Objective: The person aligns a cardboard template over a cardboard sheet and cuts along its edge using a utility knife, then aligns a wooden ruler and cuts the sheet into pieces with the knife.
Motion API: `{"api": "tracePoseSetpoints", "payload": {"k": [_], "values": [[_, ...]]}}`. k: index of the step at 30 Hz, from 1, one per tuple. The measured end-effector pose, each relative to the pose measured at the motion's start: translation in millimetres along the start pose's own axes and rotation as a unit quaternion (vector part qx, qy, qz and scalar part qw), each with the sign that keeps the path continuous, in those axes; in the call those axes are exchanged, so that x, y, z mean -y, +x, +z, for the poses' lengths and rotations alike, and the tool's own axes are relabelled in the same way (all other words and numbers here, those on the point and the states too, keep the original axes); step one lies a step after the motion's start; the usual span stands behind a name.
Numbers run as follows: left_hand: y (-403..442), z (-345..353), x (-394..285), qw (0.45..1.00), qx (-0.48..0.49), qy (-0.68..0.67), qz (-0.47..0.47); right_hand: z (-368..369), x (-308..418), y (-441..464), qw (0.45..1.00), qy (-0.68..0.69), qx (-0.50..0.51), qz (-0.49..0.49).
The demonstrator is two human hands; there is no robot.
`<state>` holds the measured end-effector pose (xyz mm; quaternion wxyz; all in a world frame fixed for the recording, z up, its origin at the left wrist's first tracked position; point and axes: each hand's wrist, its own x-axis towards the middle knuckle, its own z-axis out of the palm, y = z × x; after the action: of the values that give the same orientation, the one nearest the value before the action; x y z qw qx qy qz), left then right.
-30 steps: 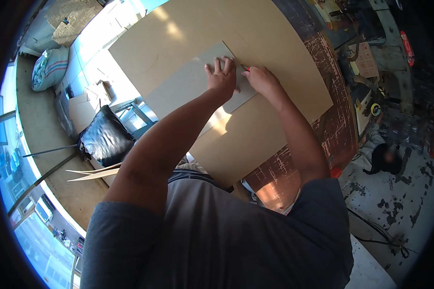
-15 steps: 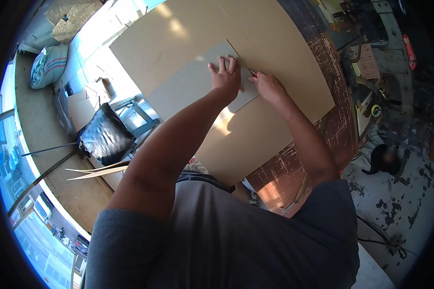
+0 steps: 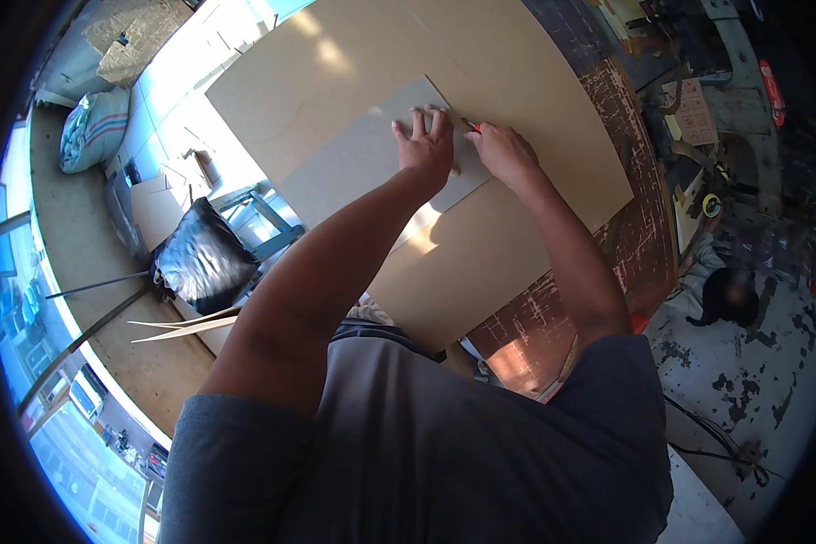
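The bench (image 3: pixel 639 245), with a scuffed reddish-brown top, shows along the right and lower edges of a broad brown board (image 3: pixel 535 100) that covers most of it, patches of sunlight falling on the board's upper part. On that board lies a smaller grey sheet (image 3: pixel 354 159), flat and set at a slant, its long axis running from lower left to upper right of the view and its short end facing right (the left forearm crosses over the lower part, so that stretch is hidden). Off to the left, beyond the board, sit a shiny black bag (image 3: pixel 207 258) and, farther up, a pale striped sack (image 3: pixel 95 129). The left hand (image 3: pixel 426 145) rests on the grey sheet near its right end, fingers spread and grasping nothing, their tips toward the top of the view. The right hand (image 3: pixel 508 154), just beyond the sheet's short right edge, has its fingers closed around a slim red tool (image 3: pixel 472 128). The tool's long axis slopes up and left, its dark tip pointing at that edge and lying just beside it; whether the two touch I cannot tell.
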<state>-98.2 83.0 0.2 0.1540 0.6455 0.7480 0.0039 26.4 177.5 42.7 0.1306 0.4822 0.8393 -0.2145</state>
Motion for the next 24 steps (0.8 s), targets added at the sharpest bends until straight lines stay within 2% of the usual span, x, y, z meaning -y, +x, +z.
{"api": "tracePoseSetpoints", "payload": {"k": [4, 6, 10, 16, 21, 24], "values": [[0, -3, -1, 1.000, 0.003, -0.015, 0.001, 9, -9, 7, 0.999, -0.022, -0.005, -0.032], [0, -4, 0, 1.000, 0.013, -0.013, -0.001, 3, -6, 11, 0.998, -0.038, 0.025, -0.037], [1, -5, -2, 1.000, 0.024, -0.012, -0.004, -5, 0, 14, 0.998, -0.025, 0.066, -0.003], [-2, -5, -1, 0.999, 0.010, -0.044, -0.027, 9, -16, 7, 0.999, -0.014, 0.037, -0.024], [0, -7, -2, 0.999, 0.029, -0.006, -0.021, 14, -22, 7, 0.998, 0.034, 0.038, -0.026], [-1, -9, -1, 0.999, 0.028, -0.002, -0.016, 21, -26, -4, 0.999, 0.015, -0.003, -0.048]]}}
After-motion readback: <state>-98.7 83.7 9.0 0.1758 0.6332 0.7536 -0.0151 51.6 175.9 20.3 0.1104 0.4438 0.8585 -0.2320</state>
